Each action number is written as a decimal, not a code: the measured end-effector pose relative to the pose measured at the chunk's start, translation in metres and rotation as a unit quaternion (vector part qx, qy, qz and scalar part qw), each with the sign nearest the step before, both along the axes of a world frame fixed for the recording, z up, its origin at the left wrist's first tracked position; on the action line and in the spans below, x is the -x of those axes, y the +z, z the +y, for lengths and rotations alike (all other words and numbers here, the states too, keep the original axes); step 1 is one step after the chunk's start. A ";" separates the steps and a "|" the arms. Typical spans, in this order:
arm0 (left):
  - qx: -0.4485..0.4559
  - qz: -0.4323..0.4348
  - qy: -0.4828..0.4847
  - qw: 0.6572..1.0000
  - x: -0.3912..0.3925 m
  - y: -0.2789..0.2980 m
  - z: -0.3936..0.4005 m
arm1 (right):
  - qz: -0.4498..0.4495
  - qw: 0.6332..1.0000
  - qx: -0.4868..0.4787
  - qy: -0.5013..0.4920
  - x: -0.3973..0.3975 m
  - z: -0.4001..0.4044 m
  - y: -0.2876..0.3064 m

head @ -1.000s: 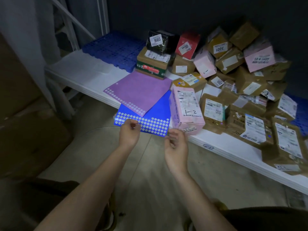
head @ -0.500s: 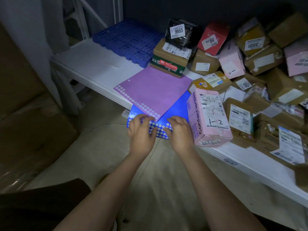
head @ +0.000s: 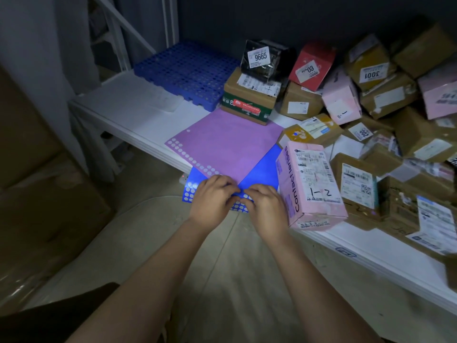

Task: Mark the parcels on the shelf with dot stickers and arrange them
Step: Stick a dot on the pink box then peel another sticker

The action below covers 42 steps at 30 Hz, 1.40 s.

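**Both hands at blue sticker sheet**

Left hand [head: 211, 201] and right hand [head: 265, 207], knuckles up, fingers curled, pinch the near edge of the blue dot-sticker sheet [head: 259, 173], overhanging the white shelf [head: 128, 105] beneath the purple dot-sticker sheet [head: 230, 144]. Pink cardboard parcel marked "1-2" [head: 311, 184] lies just right.

left hand [head: 212, 203], right hand [head: 265, 209], both pinching blue sticker sheet [head: 262, 173]

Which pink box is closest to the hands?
The pink box marked "1-2", right beside the right hand. The other pink boxes sit farther back in the pile.
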<state>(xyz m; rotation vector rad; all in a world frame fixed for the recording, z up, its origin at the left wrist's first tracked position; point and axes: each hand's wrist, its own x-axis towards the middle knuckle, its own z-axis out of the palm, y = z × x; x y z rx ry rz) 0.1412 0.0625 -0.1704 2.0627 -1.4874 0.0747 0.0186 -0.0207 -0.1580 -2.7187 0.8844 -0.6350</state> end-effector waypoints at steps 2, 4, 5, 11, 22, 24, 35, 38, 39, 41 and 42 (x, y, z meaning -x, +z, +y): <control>-0.007 -0.015 -0.009 1.000 0.000 0.002 0.000 | -0.002 1.000 -0.003 0.002 0.000 0.000 0.001; -0.012 -0.019 -0.014 1.000 0.000 0.004 -0.001 | 0.003 1.000 -0.010 0.002 0.000 0.000 0.001; -0.012 -0.016 -0.015 1.000 0.000 0.004 -0.001 | 0.005 1.000 -0.013 0.001 -0.001 0.000 0.001; -0.014 0.013 -0.011 1.000 -0.001 0.007 -0.002 | 0.006 1.000 -0.024 -0.003 -0.001 -0.001 -0.002; 0.075 0.196 0.039 0.977 0.002 0.010 0.000 | -0.088 0.991 -0.089 -0.050 0.001 0.011 0.008; 0.104 0.194 0.038 0.975 0.009 0.019 0.005 | -0.154 0.964 -0.194 -0.097 0.002 0.019 0.023; 0.186 0.003 -0.037 0.982 0.059 0.062 0.007 | -0.332 0.731 -0.564 -0.191 0.047 0.030 0.090; 0.201 -0.009 -0.065 0.977 0.075 0.070 0.000 | -0.356 0.695 -0.595 -0.189 0.067 0.026 0.100; 0.204 -0.004 -0.076 0.976 0.080 0.072 -0.003 | -0.367 0.685 -0.602 -0.182 0.075 0.024 0.104; 0.204 0.011 -0.094 0.974 0.091 0.077 -0.008 | -0.385 0.673 -0.608 -0.173 0.089 0.020 0.110; 0.200 0.020 -0.096 0.975 0.096 0.078 -0.012 | -0.384 0.688 -0.589 -0.177 0.098 0.015 0.112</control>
